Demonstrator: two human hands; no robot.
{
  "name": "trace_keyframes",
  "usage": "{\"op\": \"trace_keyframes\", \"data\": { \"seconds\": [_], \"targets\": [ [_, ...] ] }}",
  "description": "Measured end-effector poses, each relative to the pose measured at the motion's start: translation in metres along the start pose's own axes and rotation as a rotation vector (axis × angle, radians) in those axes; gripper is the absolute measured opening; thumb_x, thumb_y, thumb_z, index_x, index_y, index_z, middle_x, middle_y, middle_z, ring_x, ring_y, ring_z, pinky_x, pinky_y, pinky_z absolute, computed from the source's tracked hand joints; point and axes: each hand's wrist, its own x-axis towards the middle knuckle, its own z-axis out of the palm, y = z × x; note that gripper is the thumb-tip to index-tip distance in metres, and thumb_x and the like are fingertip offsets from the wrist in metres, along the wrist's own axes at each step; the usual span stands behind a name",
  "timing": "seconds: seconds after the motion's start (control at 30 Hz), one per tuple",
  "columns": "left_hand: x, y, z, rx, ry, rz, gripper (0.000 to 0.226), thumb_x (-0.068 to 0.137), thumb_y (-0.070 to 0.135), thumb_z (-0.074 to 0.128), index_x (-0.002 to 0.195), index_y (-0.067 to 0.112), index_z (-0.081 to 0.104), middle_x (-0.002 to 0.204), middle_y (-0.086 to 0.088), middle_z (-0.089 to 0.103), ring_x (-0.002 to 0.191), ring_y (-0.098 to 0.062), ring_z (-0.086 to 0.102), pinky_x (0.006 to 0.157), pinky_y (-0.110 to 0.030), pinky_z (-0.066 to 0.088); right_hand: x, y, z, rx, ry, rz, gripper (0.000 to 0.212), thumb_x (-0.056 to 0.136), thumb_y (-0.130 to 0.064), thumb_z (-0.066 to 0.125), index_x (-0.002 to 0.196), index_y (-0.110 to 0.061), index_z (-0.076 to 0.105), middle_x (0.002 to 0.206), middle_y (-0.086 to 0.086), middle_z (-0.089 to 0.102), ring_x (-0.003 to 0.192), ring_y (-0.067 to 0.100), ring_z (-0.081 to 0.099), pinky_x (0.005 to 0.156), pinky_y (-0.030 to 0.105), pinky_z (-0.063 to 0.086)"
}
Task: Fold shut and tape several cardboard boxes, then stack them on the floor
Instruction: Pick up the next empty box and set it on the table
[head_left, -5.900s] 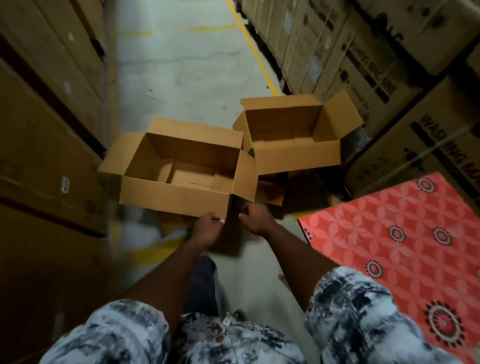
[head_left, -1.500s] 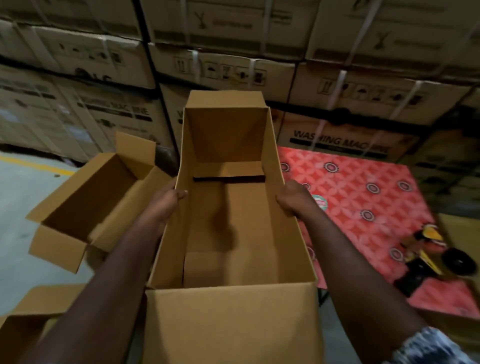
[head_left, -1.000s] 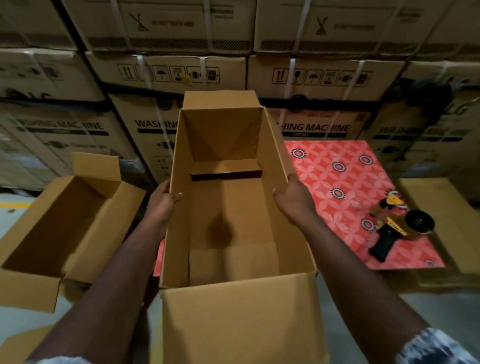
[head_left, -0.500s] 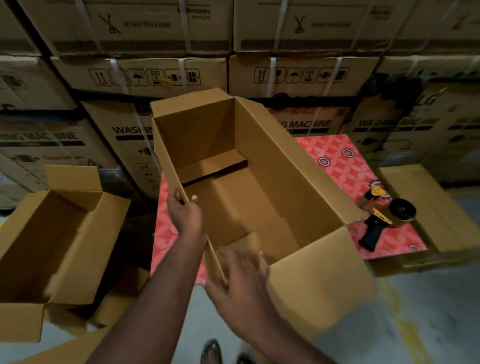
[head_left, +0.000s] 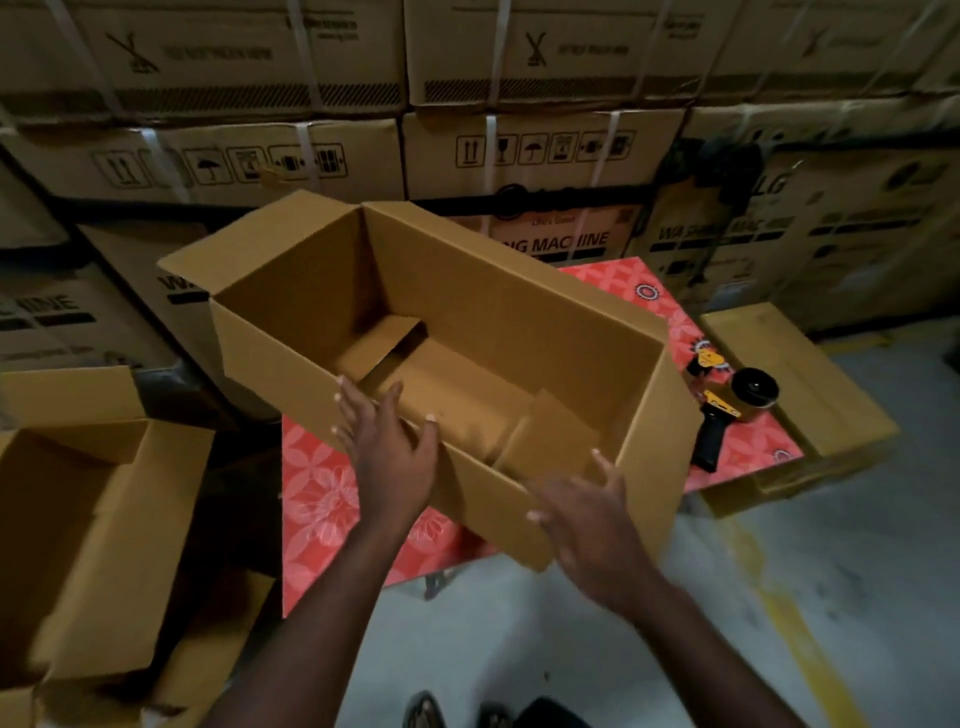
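An open brown cardboard box (head_left: 519, 322) lies slantwise over the red patterned table (head_left: 322, 499), its top flaps standing out. My left hand (head_left: 387, 452) is at the box's near long wall with fingers spread and nearly straight. My right hand (head_left: 587, 519) is at the near right corner, fingers spread and blurred by motion. Neither hand plainly grips the cardboard. A tape dispenser (head_left: 727, 415) with a black handle and a tape roll lies on the table just right of the box.
A second open box (head_left: 88, 519) stands at the left. A flat cardboard piece (head_left: 800, 395) lies at the right under the table's edge. Strapped washing-machine cartons (head_left: 519, 145) form a wall behind. Grey floor with a yellow line (head_left: 810, 649) is at the lower right.
The box has turned clockwise and come down over the red table. My left hand let go of its wall and opened; my right hand moved to the near right corner.
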Motion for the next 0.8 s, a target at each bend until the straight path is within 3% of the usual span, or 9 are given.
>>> {"op": "trace_keyframes", "data": {
  "seconds": [0.07, 0.17, 0.23, 0.4, 0.5, 0.63, 0.8],
  "targets": [
    [0.0, 0.001, -0.002, 0.141, -0.025, 0.106, 0.047, 0.101, 0.05, 0.048, 0.143, 0.029, 0.051, 0.169, -0.007, -0.013, 0.154, -0.026, -0.018, 0.12, -0.055, -0.012, 0.004, 0.022, -0.012, -0.02, 0.005, 0.044, 0.03, 0.09, -0.027, 0.06, 0.119, -0.035, 0.062, 0.106, -0.011, 0.073, 0.099, 0.02, 0.067, 0.116, 0.056, 0.016],
    [0.005, 0.004, -0.002, 0.327, -0.114, 0.239, 0.033, 0.101, 0.055, 0.041, 0.126, 0.041, 0.057, 0.17, -0.005, 0.0, 0.155, -0.03, -0.013, 0.115, -0.069, -0.011, 0.015, 0.053, -0.026, -0.073, 0.028, 0.191, 0.026, 0.09, -0.024, 0.064, 0.113, -0.034, 0.072, 0.116, -0.01, 0.07, 0.118, 0.024, 0.059, 0.115, 0.062, 0.006],
    [0.006, 0.012, 0.003, 0.428, -0.159, 0.289, 0.032, 0.099, 0.056, 0.041, 0.127, 0.044, 0.053, 0.167, -0.004, 0.017, 0.155, -0.032, -0.006, 0.112, -0.076, -0.006, 0.025, 0.073, -0.033, -0.123, 0.037, 0.276, 0.026, 0.092, -0.018, 0.069, 0.111, -0.035, 0.072, 0.128, -0.008, 0.065, 0.131, 0.025, 0.05, 0.116, 0.063, 0.003],
    [0.0, 0.039, 0.027, 0.455, -0.145, 0.336, 0.037, 0.098, 0.05, 0.048, 0.133, 0.04, 0.052, 0.138, 0.006, 0.052, 0.145, -0.025, 0.027, 0.114, -0.076, 0.0, 0.05, 0.131, -0.051, -0.092, 0.023, 0.283, 0.021, 0.094, -0.017, 0.068, 0.106, -0.033, 0.072, 0.153, -0.004, 0.049, 0.15, 0.024, 0.03, 0.117, 0.063, 0.002],
    [-0.011, 0.059, 0.047, 0.411, -0.111, 0.312, 0.036, 0.096, 0.041, 0.056, 0.131, 0.037, 0.056, 0.126, 0.006, 0.056, 0.134, -0.021, 0.035, 0.114, -0.075, 0.002, 0.064, 0.169, -0.072, 0.018, -0.054, 0.213, 0.021, 0.095, -0.018, 0.068, 0.109, -0.032, 0.075, 0.156, -0.006, 0.045, 0.152, 0.022, 0.025, 0.119, 0.054, 0.005],
    [-0.028, 0.093, 0.078, 0.37, -0.09, 0.223, 0.039, 0.095, 0.038, 0.059, 0.134, 0.038, 0.054, 0.126, 0.008, 0.055, 0.133, -0.019, 0.034, 0.115, -0.074, 0.0, 0.087, 0.214, -0.103, 0.101, -0.164, 0.123, 0.024, 0.091, -0.015, 0.073, 0.11, -0.03, 0.074, 0.154, -0.007, 0.046, 0.152, 0.021, 0.025, 0.118, 0.044, 0.011],
    [-0.031, 0.121, 0.11, 0.304, -0.082, 0.156, 0.041, 0.099, 0.038, 0.054, 0.14, 0.04, 0.052, 0.139, 0.009, 0.053, 0.144, -0.023, 0.031, 0.116, -0.07, -0.009, 0.105, 0.252, -0.119, 0.167, -0.167, 0.091, 0.032, 0.089, -0.015, 0.075, 0.106, -0.042, 0.067, 0.155, -0.008, 0.044, 0.152, 0.018, 0.022, 0.119, 0.046, 0.011]
  ]
}}
